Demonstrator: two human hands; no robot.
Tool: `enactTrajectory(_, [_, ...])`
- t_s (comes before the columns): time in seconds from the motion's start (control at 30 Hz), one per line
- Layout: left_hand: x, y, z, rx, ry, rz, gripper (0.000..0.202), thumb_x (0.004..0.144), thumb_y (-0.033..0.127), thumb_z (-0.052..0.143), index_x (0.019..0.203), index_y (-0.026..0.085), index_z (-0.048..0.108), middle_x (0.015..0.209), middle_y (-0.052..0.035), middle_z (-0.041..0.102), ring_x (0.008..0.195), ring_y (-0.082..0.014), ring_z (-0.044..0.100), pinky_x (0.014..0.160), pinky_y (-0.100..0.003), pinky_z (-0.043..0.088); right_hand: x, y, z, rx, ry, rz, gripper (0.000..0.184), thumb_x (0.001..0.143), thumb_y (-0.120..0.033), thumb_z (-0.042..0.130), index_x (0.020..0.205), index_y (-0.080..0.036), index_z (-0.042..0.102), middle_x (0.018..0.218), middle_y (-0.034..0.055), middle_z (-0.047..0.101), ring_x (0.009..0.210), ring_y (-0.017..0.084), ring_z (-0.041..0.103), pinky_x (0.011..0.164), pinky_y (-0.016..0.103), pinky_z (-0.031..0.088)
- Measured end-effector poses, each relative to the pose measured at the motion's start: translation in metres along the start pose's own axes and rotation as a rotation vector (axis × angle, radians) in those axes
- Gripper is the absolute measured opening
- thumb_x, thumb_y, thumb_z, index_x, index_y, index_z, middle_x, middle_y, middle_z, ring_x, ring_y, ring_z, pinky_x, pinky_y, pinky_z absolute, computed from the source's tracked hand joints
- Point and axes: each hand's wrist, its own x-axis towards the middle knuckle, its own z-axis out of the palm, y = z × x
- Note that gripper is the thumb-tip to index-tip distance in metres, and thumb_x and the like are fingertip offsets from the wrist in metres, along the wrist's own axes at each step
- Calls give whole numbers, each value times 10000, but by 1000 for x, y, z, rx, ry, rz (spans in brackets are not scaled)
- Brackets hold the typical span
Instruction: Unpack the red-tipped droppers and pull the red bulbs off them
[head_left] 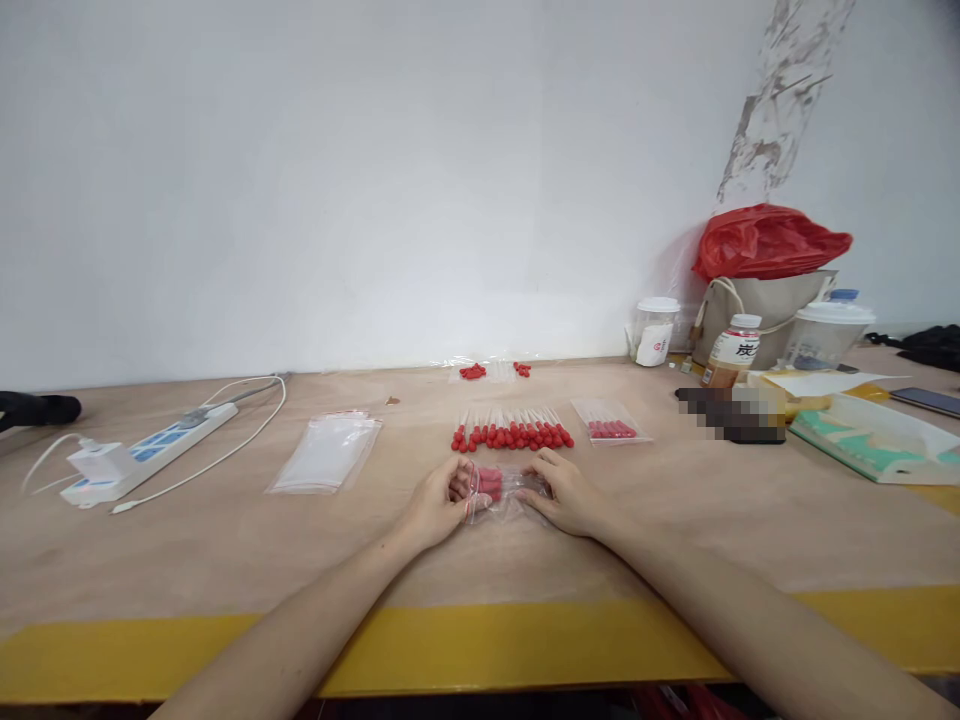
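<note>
Bag (504, 492) between left hand (435, 505) and right hand (571, 497)

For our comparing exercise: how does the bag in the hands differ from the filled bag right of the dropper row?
The held bag is gripped by the left hand and right hand; the table bag lies untouched. The held bag looks crumpled; the table bag lies flat. Both are clear and hold red-bulbed droppers.
</note>
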Motion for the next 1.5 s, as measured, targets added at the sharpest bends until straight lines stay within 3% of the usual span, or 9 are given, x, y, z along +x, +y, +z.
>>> enactTrajectory(0.63, [7, -10, 4, -117, -27, -39, 265, 632, 323, 679, 773, 147, 539, 691, -16, 614, 603, -114, 566, 549, -210, 423, 0, 4, -1, 10, -26, -42, 175, 786, -305, 526, 890, -166, 541, 850, 50, 486, 736, 142, 477, 662, 275, 404])
enactTrajectory(0.77, [10, 3, -25, -91, -82, -41, 252, 614, 328, 684, 726, 149, 548, 683, -3, 601, 612, -108, 547, 587, -221, 426, 0, 9, -7, 36, -53, -11, 212, 763, -331, 559, 903, -171, 562, 851, 46, 485, 726, 138, 482, 666, 280, 412])
enactTrajectory(0.93, [9, 8, -95, -100, -75, -156, 262, 545, 309, 730, 709, 174, 578, 704, -26, 647, 684, -163, 593, 671, -287, 453, 0, 9, -12, 63, -80, 24, 229, 753, -348, 569, 903, -173, 572, 842, 40, 494, 706, 129, 485, 660, 273, 419])
enactTrajectory(1.0, [10, 0, -121, -177, 29, -195, 300, 523, 314, 745, 722, 172, 572, 722, -43, 661, 699, -183, 611, 671, -309, 467, 0, 9, -12, 65, -80, 27, 228, 751, -343, 572, 902, -172, 572, 853, 41, 496, 714, 129, 488, 667, 273, 421])
enactTrajectory(1.1, [14, -18, -139, -242, 398, -153, 356, 501, 339, 754, 739, 153, 566, 785, -56, 666, 738, -176, 620, 704, -311, 475, 0, 8, -11, 62, -81, 32, 225, 746, -332, 576, 903, -171, 573, 858, 43, 499, 708, 128, 490, 665, 274, 422])
enactTrajectory(1.17, [19, -29, -132, -200, 580, -112, 379, 507, 357, 745, 760, 140, 563, 778, -55, 660, 720, -165, 616, 697, -304, 475, 1, 8, -11, 60, -81, 35, 220, 745, -330, 576, 899, -173, 577, 851, 42, 501, 700, 127, 490, 659, 275, 423])
enactTrajectory(1.27, [29, -37, -105, 30, 680, -115, 338, 551, 375, 707, 749, 136, 572, 736, -52, 651, 685, -169, 605, 654, -291, 465, 1, 8, -12, 58, -75, 32, 220, 742, -329, 579, 898, -173, 580, 844, 42, 503, 711, 132, 494, 661, 277, 422])
enactTrajectory(1.37, [38, -37, -77, 308, 628, -100, 237, 607, 368, 662, 709, 167, 590, 705, -33, 640, 664, -174, 591, 636, -285, 444, 1, 7, -12, 67, -76, 39, 214, 738, -322, 584, 893, -174, 582, 838, 41, 502, 710, 133, 493, 652, 274, 423])
enactTrajectory(1.5, [42, -37, -57, 373, 463, -29, 191, 635, 355, 642, 707, 189, 580, 700, -16, 624, 670, -177, 581, 636, -281, 438, 1, 7, -12, 87, -78, 52, 218, 731, -316, 594, 899, -178, 586, 841, 40, 498, 727, 135, 498, 664, 273, 426])
